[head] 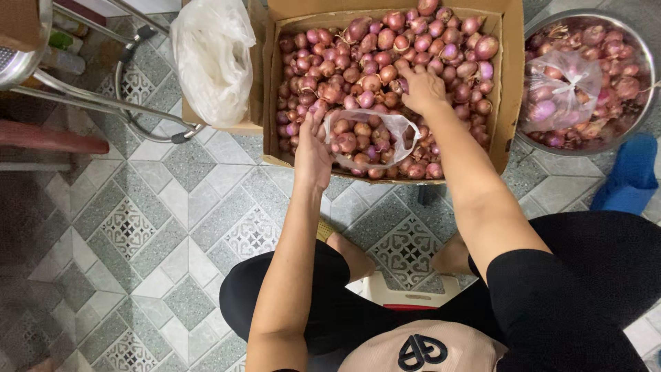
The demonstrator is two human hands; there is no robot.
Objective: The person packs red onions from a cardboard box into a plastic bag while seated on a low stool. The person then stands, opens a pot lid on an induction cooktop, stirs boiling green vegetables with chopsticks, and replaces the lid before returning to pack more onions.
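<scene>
Right hand (423, 88) reaching into cardboard box (511, 83), fingers curled down over loose shallots (344, 69), gathering; exact hold hidden under hand. Left hand (311, 153) pinching rim of clear plastic bag (372, 141), holding its mouth open inside box near front wall. Bag lying partly filled with shallots. Judgement: filling step in hand. Next move calls for carrying gathered shallots short way to bag mouth, left hand keeping rim wide. Tied bag (561, 89) resting in metal basin (647, 55) beside box.
</scene>
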